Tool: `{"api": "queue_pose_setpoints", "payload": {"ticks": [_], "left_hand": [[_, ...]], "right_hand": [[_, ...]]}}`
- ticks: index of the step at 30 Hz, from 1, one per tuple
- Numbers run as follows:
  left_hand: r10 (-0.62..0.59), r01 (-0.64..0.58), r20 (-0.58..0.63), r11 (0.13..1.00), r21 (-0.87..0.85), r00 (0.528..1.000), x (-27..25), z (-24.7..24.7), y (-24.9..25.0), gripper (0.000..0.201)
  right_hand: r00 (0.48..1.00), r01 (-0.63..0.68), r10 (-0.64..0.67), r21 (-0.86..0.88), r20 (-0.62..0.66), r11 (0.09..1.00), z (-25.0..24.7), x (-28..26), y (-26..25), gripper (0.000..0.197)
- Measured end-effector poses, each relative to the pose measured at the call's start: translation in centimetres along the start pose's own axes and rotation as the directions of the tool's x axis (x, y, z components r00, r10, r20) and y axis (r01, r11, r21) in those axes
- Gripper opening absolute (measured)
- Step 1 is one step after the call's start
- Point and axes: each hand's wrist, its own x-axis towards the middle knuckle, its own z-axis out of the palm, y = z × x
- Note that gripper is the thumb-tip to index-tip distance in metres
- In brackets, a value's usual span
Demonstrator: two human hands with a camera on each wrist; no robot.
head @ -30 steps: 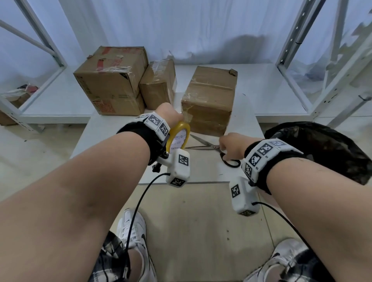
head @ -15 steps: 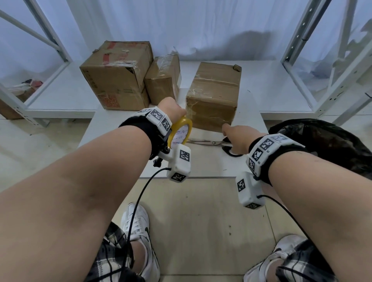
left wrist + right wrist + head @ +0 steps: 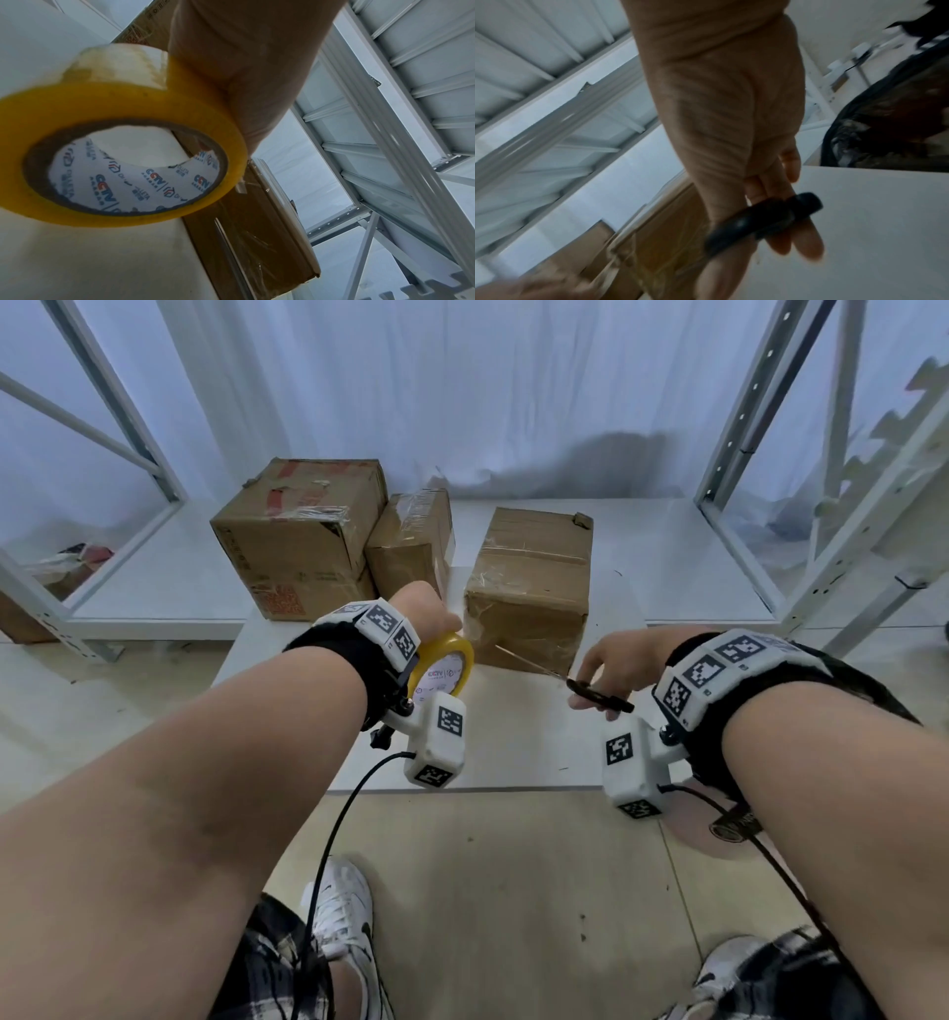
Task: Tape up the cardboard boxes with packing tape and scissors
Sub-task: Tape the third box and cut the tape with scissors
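Head view: your left hand (image 3: 429,613) grasps the yellow tape roll (image 3: 445,662) beside the nearest box (image 3: 531,588) on the desk (image 3: 513,747); your right hand (image 3: 611,660) grips the scissors (image 3: 598,693), blades aimed at the tape.
Left wrist: roll (image 3: 123,152) upright, touching the box's taped corner.
Right wrist: blurred fingers (image 3: 805,239) curl through the black handles (image 3: 765,219).

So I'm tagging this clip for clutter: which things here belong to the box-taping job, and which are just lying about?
Belong to the job:
- tape roll, held in the left hand
- scissors, held in the right hand
- nearest cardboard box
- two more boxes behind

Lying about:
- dark bag at right
- metal shelving frame
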Motion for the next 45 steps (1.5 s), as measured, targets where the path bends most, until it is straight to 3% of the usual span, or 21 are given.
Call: {"api": "queue_pose_setpoints", "payload": {"ticks": [3, 5, 9, 14, 25, 31, 34, 39, 45], "left_hand": [[-0.024, 0.023, 0.022, 1.000, 0.020, 0.999, -0.3, 0.4, 0.0, 0.031], [-0.024, 0.023, 0.023, 0.999, 0.036, 0.999, -0.3, 0.5, -0.1, 0.036], [-0.017, 0.016, 0.032, 0.999, 0.028, 0.999, 0.2, 0.9, -0.5, 0.023], [-0.009, 0.009, 0.043, 1.000, 0.012, 0.999, 0.3, 1.2, -0.5, 0.028], [-0.015, 0.015, 0.022, 1.000, 0.014, 1.000, 0.9, 1.2, -1.4, 0.021], [-0.026, 0.026, 0.016, 1.000, 0.003, 1.000, 1.1, 1.3, -1.5, 0.019], [-0.032, 0.032, 0.016, 0.999, 0.001, 0.999, 1.0, 1.2, -1.6, 0.018], [-0.039, 0.041, 0.025, 0.997, -0.061, 0.999, 0.6, 1.5, -1.8, 0.033], [-0.030, 0.031, 0.026, 0.998, -0.059, 0.999, -0.1, 1.8, -1.9, 0.038]], "right_hand": [[1.000, 0.011, -0.014, 0.143, 0.021, 0.990, 0.4, 0.0, 1.2, 0.065], [0.999, 0.035, -0.039, 0.243, 0.013, 0.969, 0.9, -0.1, 1.4, 0.060], [0.995, 0.093, -0.096, 0.413, -0.014, 0.906, 1.1, 0.3, 1.3, 0.064], [0.988, 0.153, -0.154, 0.387, -0.029, 0.909, 0.8, 0.4, -0.2, 0.071], [0.958, 0.255, -0.195, 0.310, -0.210, 0.916, -0.2, 0.9, -1.7, 0.066], [0.947, 0.271, -0.216, 0.234, -0.239, 0.934, -1.1, 0.5, -2.8, 0.041], [0.951, 0.264, -0.214, 0.226, -0.223, 0.938, -1.1, 0.4, -2.8, 0.045], [0.971, 0.237, -0.220, 0.226, -0.098, 0.945, -0.9, 0.5, -2.9, 0.086], [0.966, 0.256, -0.239, 0.224, -0.103, 0.940, -1.0, 1.0, -3.8, 0.066]]}}
